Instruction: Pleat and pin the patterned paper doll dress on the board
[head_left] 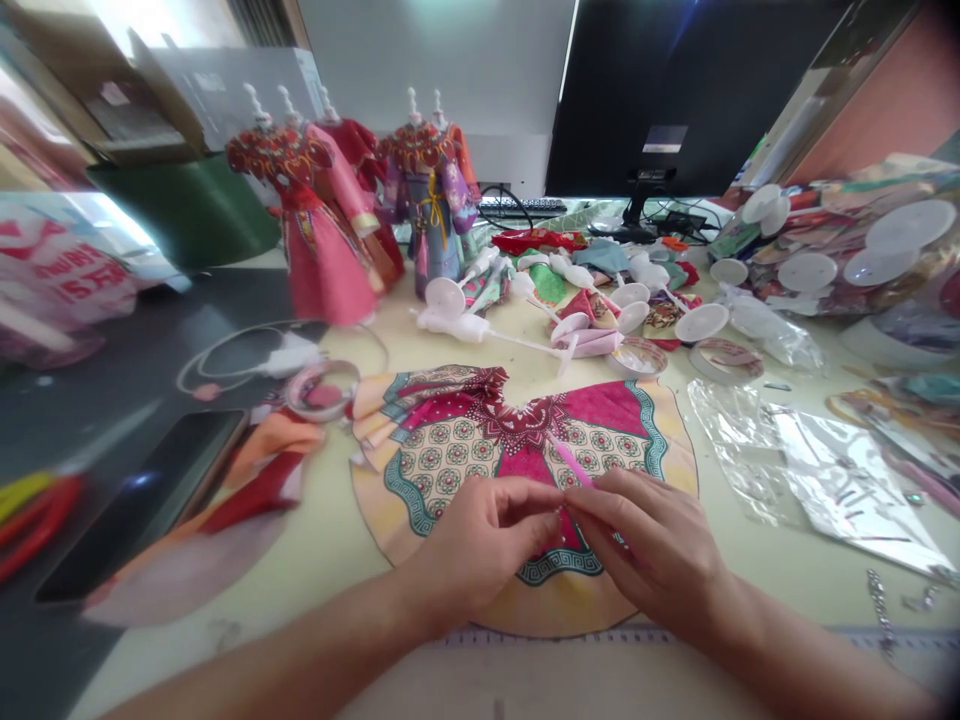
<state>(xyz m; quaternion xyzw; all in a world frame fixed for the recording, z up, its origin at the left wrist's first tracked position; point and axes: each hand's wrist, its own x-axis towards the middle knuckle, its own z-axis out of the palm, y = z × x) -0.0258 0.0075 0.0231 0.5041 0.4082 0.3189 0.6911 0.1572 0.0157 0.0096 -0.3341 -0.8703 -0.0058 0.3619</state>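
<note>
Left hand (491, 535) and right hand (660, 545) meet at the fingertips, over the near half of a patterned skirt (529, 465). Left: finger and thumb pinched together, something tiny there maybe, can't tell what. Right: fingers curled, a pink stick (571, 460) running under them, can't tell if gripped. Skirt spread flat, mid-bench (330, 560), toward near edge; left part of it folded over. Ruler (911, 640) along near edge, by skirt's rim. Near right corner: chain (879, 605); clear bag (855, 490) beyond it. Left side: phone (142, 500), orange-red cloth (255, 490) just beside. Far left: doll dresses (330, 280) upright on stands. Far edge: monitor (675, 90).
</note>
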